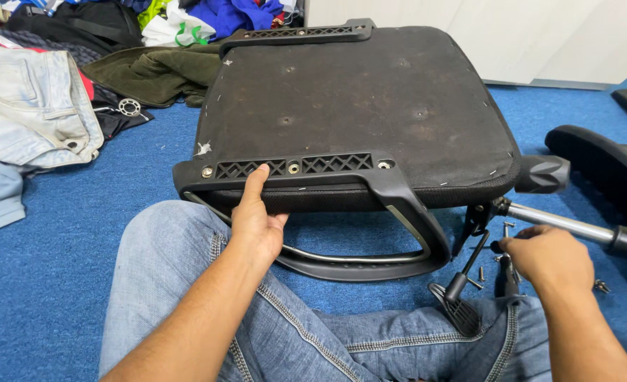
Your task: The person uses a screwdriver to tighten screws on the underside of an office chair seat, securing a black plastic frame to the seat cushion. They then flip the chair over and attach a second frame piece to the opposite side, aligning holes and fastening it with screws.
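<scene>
Left hand: your left hand (255, 221) grips the near armrest (306, 170) of the upturned chair seat (356, 99), thumb up on the rail, fingers curled underneath.
Right hand: your right hand (545, 256) rests low by the loose screws (480, 273); its fingers are curled narrow around something dark, and you cannot tell what.
Chair seat: it lies underside up on the blue floor (44, 269), its near edge touching your knee.
Metal tube: a chrome tube (561, 221) with black ends runs out to the right, just beside your right hand.
Lever: a black lever (460, 297) lies on your jeans.
Clothes: a pile of clothes (37, 99) sits toward the far left of the floor.
</scene>
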